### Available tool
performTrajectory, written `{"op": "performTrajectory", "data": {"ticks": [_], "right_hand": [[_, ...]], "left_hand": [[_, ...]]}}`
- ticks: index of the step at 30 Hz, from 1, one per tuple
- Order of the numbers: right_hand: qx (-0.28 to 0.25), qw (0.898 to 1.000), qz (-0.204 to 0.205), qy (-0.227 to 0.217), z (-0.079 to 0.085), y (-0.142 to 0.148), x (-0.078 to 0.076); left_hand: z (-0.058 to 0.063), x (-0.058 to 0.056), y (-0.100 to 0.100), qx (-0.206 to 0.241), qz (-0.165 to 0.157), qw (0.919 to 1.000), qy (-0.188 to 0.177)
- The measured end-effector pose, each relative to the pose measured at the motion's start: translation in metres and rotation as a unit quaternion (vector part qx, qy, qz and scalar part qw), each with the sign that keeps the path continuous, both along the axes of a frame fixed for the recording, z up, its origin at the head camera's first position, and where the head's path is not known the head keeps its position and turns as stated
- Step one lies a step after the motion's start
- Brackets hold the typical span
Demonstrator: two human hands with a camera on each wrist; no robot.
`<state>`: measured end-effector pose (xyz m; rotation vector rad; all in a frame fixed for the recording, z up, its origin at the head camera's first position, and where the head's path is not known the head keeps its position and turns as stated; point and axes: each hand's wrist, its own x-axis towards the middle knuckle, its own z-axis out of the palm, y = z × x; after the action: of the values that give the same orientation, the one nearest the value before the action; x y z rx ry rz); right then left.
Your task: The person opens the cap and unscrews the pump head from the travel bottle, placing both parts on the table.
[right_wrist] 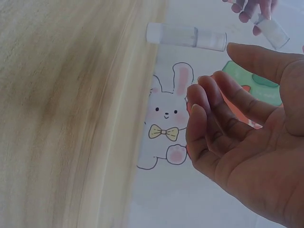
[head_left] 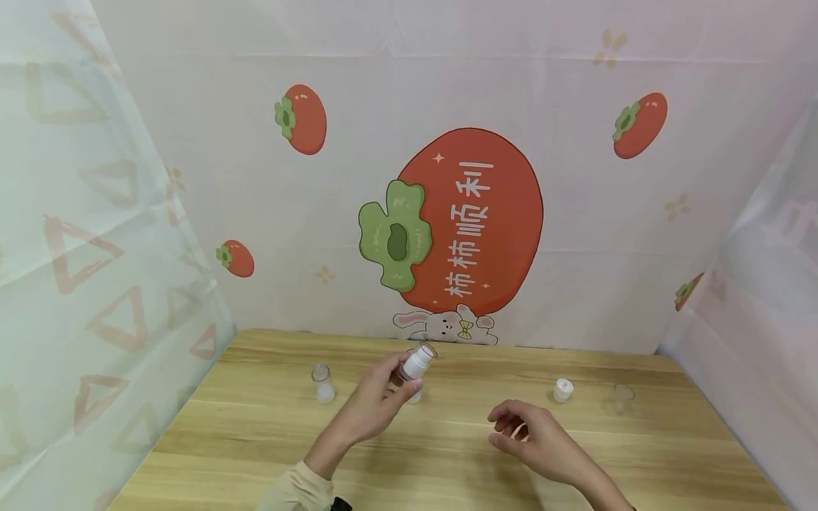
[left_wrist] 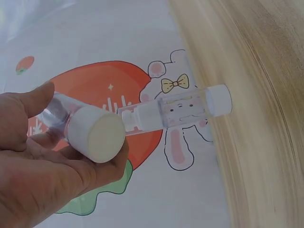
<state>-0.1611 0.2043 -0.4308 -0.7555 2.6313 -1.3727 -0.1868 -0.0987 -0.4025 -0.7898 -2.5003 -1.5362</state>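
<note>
My left hand (head_left: 373, 406) grips a small clear spray bottle (head_left: 417, 362) with white parts, raised and tilted above the table. In the left wrist view its white end (left_wrist: 107, 138) faces the camera, with the thumb on one side and fingers on the other. A similar capped bottle (left_wrist: 185, 109) with a white base stands upright on the table just behind that hand, mostly hidden in the head view. My right hand (head_left: 540, 441) hovers over the table to the right, fingers loosely bent, thumb apart, nothing between them.
On the left of the wooden table (head_left: 255, 440) stands a clear bottle (head_left: 322, 383) without a pump. Toward the back right are a small white pump top (head_left: 563, 389) and a clear cap (head_left: 623, 399). A printed cloth (head_left: 575, 213) hangs along the table's back edge.
</note>
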Motion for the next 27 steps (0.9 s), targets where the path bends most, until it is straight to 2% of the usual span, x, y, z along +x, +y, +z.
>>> {"op": "performTrajectory", "data": {"ticks": [4, 11, 18, 27], "right_hand": [[-0.001, 1.000, 0.001, 0.007, -0.001, -0.001, 0.000], [-0.007, 1.000, 0.006, 0.019, -0.002, -0.002, 0.000], [-0.003, 1.000, 0.005, 0.015, 0.000, -0.004, 0.000], [-0.006, 1.000, -0.001, 0.003, 0.005, -0.011, 0.000]], "left_hand": [[0.001, 0.002, 0.003, -0.015, -0.020, 0.9997, 0.000], [0.002, 0.006, 0.007, -0.030, -0.030, 0.9989, -0.017], [0.000, 0.006, 0.011, -0.037, -0.044, 0.9983, -0.015], [-0.002, 0.009, 0.017, -0.055, -0.053, 0.9965, -0.034]]}}
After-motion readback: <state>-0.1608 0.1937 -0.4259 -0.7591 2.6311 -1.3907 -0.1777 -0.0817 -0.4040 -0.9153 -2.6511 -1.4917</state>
